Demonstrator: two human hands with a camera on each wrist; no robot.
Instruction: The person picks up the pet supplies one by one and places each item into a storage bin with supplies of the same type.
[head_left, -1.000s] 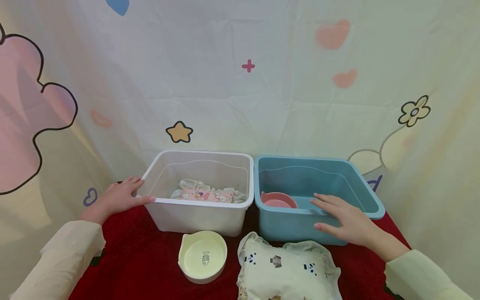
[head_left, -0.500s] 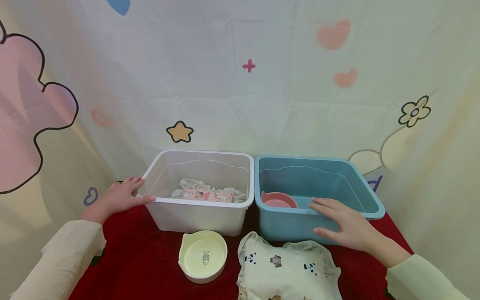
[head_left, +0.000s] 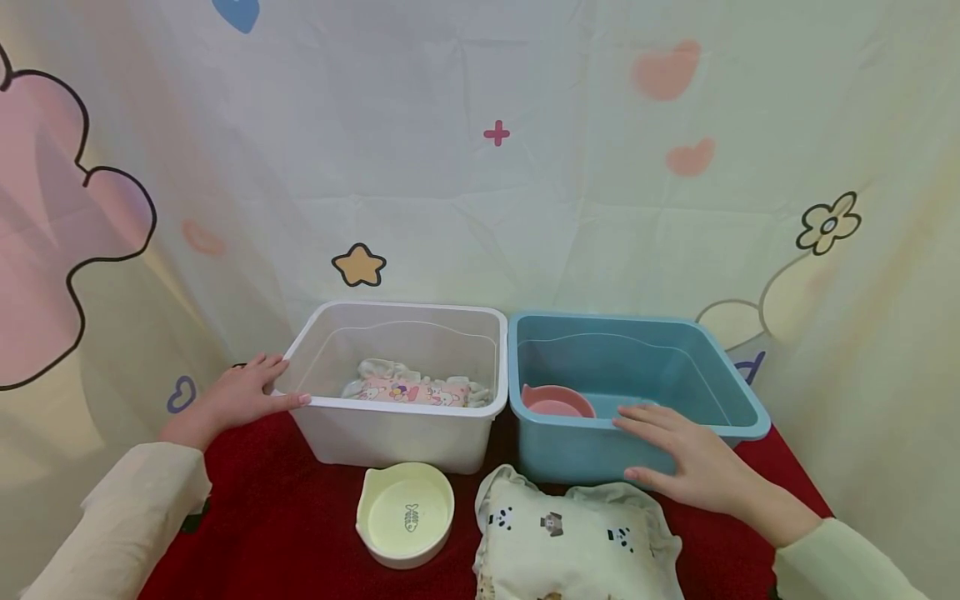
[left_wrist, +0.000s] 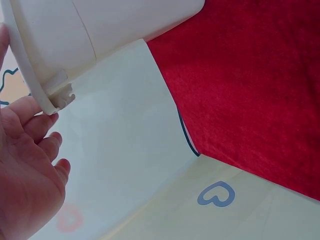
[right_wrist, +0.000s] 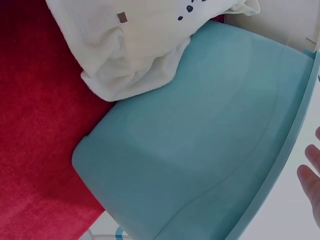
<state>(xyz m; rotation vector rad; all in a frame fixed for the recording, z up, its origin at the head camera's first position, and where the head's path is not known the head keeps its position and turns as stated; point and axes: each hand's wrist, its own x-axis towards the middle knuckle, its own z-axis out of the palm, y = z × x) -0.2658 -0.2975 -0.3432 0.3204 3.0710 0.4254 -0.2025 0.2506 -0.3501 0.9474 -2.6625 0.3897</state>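
Note:
My left hand (head_left: pixel 238 395) rests at the front left corner of a white plastic bin (head_left: pixel 390 433), its thumb along the front rim and its fingers at the side rim. In the left wrist view, the fingers of that hand (left_wrist: pixel 35 160) are relaxed against the bin's rim. Inside the white bin lies a pink frilled cushion (head_left: pixel 412 392) with rabbit prints. My right hand (head_left: pixel 693 458) hovers with spread fingers by the front rim of a blue bin (head_left: pixel 577 450), holding nothing. A pink bowl (head_left: pixel 557 402) sits in the blue bin.
A pale yellow bowl (head_left: pixel 393 517) with a fishbone print stands in front of the white bin. Beside it, a cream frilled cushion (head_left: pixel 577 550) with animal prints lies before the blue bin. Red cloth (head_left: pixel 262 517) covers the table; a printed curtain (head_left: pixel 450 167) hangs behind.
My right hand has drifted slightly down and to the left, nearer to me. The left hand, bins, bowls and cushions stay where they were.

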